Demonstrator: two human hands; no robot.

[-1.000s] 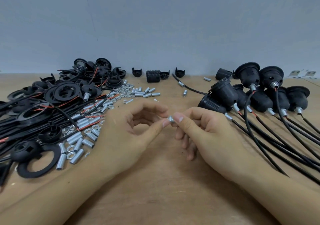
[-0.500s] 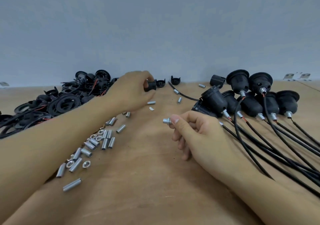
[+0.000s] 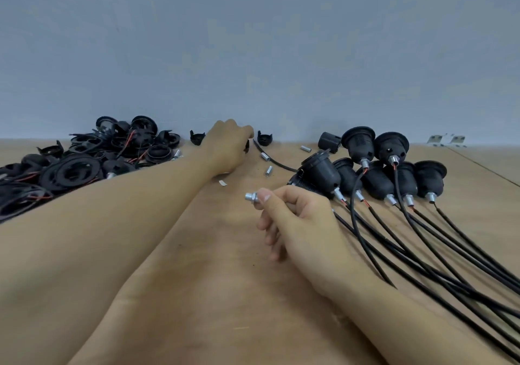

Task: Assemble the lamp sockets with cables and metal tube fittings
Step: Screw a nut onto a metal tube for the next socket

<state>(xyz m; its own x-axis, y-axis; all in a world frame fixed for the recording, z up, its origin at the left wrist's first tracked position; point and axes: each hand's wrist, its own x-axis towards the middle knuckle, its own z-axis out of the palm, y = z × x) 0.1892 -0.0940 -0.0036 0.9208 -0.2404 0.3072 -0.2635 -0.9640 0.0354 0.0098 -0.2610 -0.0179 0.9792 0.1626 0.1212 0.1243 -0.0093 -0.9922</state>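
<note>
Now my right hand pinches a short silver threaded metal tube fitting with a nut on it between thumb and forefinger, held just above the tabletop, the other fingers curled loosely under. My left hand has left it: a second ago both hands met on that fitting in front of me, and since then the left arm has stretched far forward to the back of the tabletop, where its fingers curl over a small black ribbed plastic socket part. I can see only a sliver of that part under the knuckles, so I judge it gripped but cannot confirm a firm hold.

That shift tells me the nut-on-tube step is done and the next socket body is being fetched to receive the fitting.

Just beside the left hand sit two black clawed socket caps, with loose silver tubes and a short black cable between the two hands. Left of the left arm lies the heap of black rings and red-and-black wires. Right of the right hand stand the finished black lamp sockets, their long black cables trailing back past my right wrist.
</note>
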